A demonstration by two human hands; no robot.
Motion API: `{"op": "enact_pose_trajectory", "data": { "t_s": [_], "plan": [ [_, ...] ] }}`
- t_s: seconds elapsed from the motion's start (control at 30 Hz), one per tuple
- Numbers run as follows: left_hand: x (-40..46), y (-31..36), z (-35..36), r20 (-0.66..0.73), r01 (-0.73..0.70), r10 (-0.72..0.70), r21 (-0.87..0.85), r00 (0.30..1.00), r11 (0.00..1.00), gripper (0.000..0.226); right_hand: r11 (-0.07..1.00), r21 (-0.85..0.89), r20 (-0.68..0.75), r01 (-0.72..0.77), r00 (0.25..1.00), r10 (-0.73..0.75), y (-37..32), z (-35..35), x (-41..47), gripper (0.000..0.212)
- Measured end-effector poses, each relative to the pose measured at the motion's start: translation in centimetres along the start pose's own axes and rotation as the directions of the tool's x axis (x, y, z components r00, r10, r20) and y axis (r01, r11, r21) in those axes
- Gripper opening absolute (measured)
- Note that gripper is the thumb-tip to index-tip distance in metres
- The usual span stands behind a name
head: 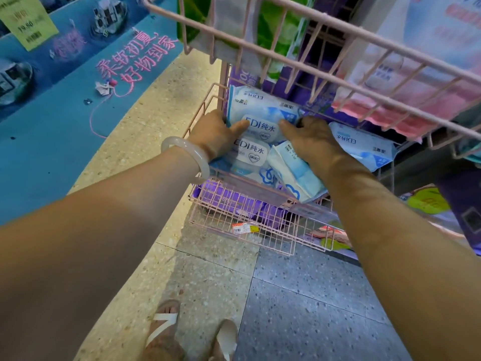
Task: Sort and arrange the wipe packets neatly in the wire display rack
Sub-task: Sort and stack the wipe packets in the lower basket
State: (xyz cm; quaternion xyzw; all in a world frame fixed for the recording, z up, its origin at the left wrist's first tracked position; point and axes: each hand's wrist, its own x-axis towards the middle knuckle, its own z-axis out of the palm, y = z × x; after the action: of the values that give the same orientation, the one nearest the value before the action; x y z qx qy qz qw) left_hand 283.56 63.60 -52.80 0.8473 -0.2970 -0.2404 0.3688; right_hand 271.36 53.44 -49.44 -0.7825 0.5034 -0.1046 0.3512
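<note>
Both forearms reach into the pink wire rack (pixel 208 102); left hand (pixel 212 134) and right hand (pixel 311 140) each grip a side of one upright wipe packet (pixel 260 113), thumbs on its face. Three more packets (pixel 294 170) lie loose in that middle basket.

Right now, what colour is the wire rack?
Pale pink wire rack, clearest in the head view.

The wipe packets (pixel 263 121) read "EDI纯水", the blue banner (pixel 65 105) carries pink "柔软初夏,好物到家", and a green price tag (pixel 28 22) shows "19.90".
</note>
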Motion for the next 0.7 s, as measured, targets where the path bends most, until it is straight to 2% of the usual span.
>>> {"op": "enact_pose_trajectory", "data": {
  "t_s": [0.1,0.17,0.2,0.23,0.3,0.33,0.37,0.47,0.5,0.57,0.63,0.7],
  "plan": [
    [-1.0,0.7,0.0,-0.073,0.009,-0.005,0.056,0.997,0.998,0.056,0.993,0.120,-0.062,0.019,0.998,-0.011,-0.4,-1.1,-1.4,0.022],
    [-2.5,0.9,-0.2,-0.185,-0.081,0.091,0.059,0.979,0.995,0.053,0.974,0.191,-0.145,0.120,0.985,-0.093,0.6,-2.1,-3.6,0.013],
    [-3.6,1.0,-0.2,-0.230,-0.150,0.160,0.059,0.960,0.987,0.049,0.972,0.176,-0.157,0.157,0.979,-0.130,1.5,-2.5,-5.1,0.015],
    [-4.7,1.0,0.0,-0.245,-0.213,0.221,0.059,0.944,0.975,0.043,0.979,0.121,-0.134,0.163,0.980,-0.147,2.3,-2.6,-6.8,0.031],
    [-6.9,1.0,0.7,-0.211,-0.302,0.305,0.045,0.929,0.952,0.033,0.988,-0.048,-0.086,0.147,0.985,-0.151,4.2,-2.0,-9.5,0.078],
    [-7.7,1.0,1.1,-0.187,-0.320,0.322,0.038,0.928,0.946,0.030,0.983,-0.089,-0.099,0.163,0.980,-0.172,5.0,-1.6,-10.1,0.088],
    [-8.4,1.2,1.5,-0.165,-0.322,0.323,0.034,0.932,0.946,0.028,0.976,-0.102,-0.133,0.192,0.970,-0.204,5.7,-1.3,-10.4,0.086],
    [-9.3,1.5,2.6,-0.116,-0.294,0.289,-0.033,0.950,0.955,0.027,0.964,-0.077,-0.229,0.253,0.937,-0.264,6.3,-1.5,-10.0,0.057],
    [-9.2,1.6,2.7,-0.108,-0.266,0.257,-0.081,0.960,0.961,0.026,0.970,0.003,-0.227,0.242,0.945,-0.235,6.6,-1.9,-9.9,0.047],
    [-8.7,2.0,2.7,-0.097,-0.186,0.169,-0.203,0.981,0.961,0.025,0.922,0.354,-0.159,0.157,0.982,-0.106,7.0,-3.1,-9.7,0.036],
    [-8.2,2.4,2.6,-0.047,-0.146,0.138,-0.279,0.989,0.949,0.030,0.727,0.684,-0.083,0.059,0.997,-0.002,7.4,-4.4,-9.9,0.030],
    [-8.1,3.2,2.8,0.064,-0.123,0.158,-0.372,0.985,0.920,0.042,0.511,0.858,0.002,-0.047,0.996,0.088,8.0,-5.4,-10.0,0.029]
  ]
}}
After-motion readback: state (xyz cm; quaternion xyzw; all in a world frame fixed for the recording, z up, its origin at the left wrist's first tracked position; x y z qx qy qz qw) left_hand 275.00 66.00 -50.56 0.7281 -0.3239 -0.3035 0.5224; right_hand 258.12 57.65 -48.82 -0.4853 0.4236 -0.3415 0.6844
